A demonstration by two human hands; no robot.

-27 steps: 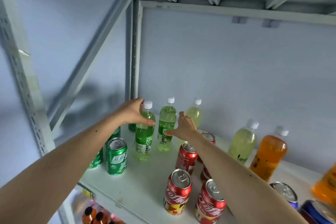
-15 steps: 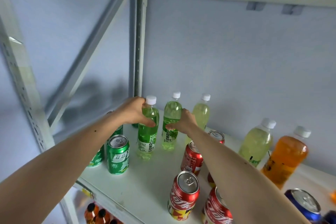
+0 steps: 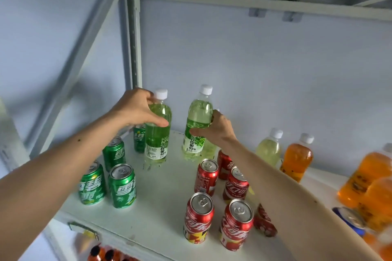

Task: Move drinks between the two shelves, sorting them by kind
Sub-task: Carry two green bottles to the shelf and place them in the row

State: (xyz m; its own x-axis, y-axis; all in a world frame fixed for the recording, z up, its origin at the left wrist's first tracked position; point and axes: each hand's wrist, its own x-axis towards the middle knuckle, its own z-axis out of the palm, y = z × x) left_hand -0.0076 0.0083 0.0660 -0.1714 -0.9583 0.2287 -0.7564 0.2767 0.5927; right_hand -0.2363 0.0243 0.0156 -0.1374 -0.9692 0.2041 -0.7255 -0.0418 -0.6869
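Two green bottles with white caps stand out at the back left of the white shelf [image 3: 161, 197]. My left hand [image 3: 135, 110] grips the left green bottle [image 3: 158, 133] round its upper part. My right hand [image 3: 216, 129] grips the right green bottle [image 3: 196, 125] at mid-height; this bottle looks raised a little off the shelf. A pale yellow-green bottle [image 3: 209, 150] is mostly hidden behind my right hand.
Several green cans [image 3: 122, 186] stand at the left, several red cans [image 3: 199, 220] in the middle front. Another pale bottle [image 3: 269, 148], orange bottles [image 3: 297, 159] and a blue can [image 3: 350, 218] are at the right. A lower shelf holds dark-capped orange bottles [image 3: 101, 254].
Both hands have closed round the green bottles and drawn them toward me and upward. The right hand went from reaching to gripping its bottle. The camera has shifted closer.
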